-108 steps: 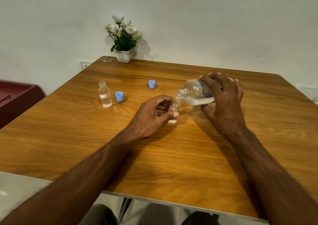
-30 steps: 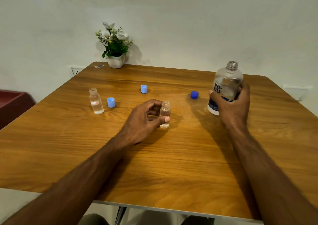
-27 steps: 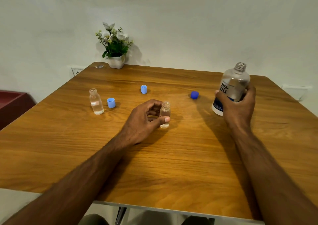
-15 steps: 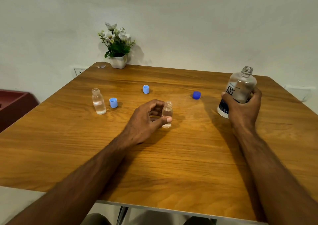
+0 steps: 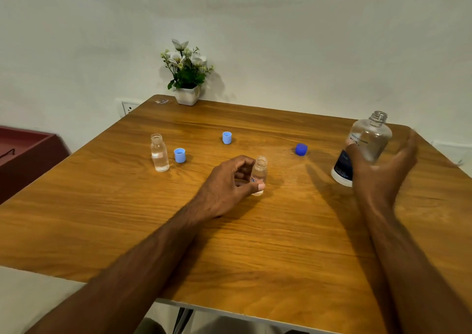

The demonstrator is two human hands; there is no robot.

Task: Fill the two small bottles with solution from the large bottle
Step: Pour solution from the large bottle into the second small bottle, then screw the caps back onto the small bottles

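Observation:
The large clear bottle (image 5: 367,142), uncapped with a dark label, stands on the wooden table (image 5: 255,244) at the right. My right hand (image 5: 380,172) is just in front of it, fingers spread away from it and thumb near its side. My left hand (image 5: 227,183) grips a small open bottle (image 5: 259,172) standing at the table's middle. A second small open bottle (image 5: 159,153), partly filled with clear liquid, stands at the left.
Two light blue caps (image 5: 179,155) (image 5: 226,137) and a dark blue cap (image 5: 301,149) lie on the table. A potted plant (image 5: 187,78) stands at the far edge. A dark red cabinet (image 5: 25,149) sits left of the table.
My right hand tipped the large bottle upright, carried it to the right, set it on the table and spread its fingers off it. My left hand stayed on the small bottle.

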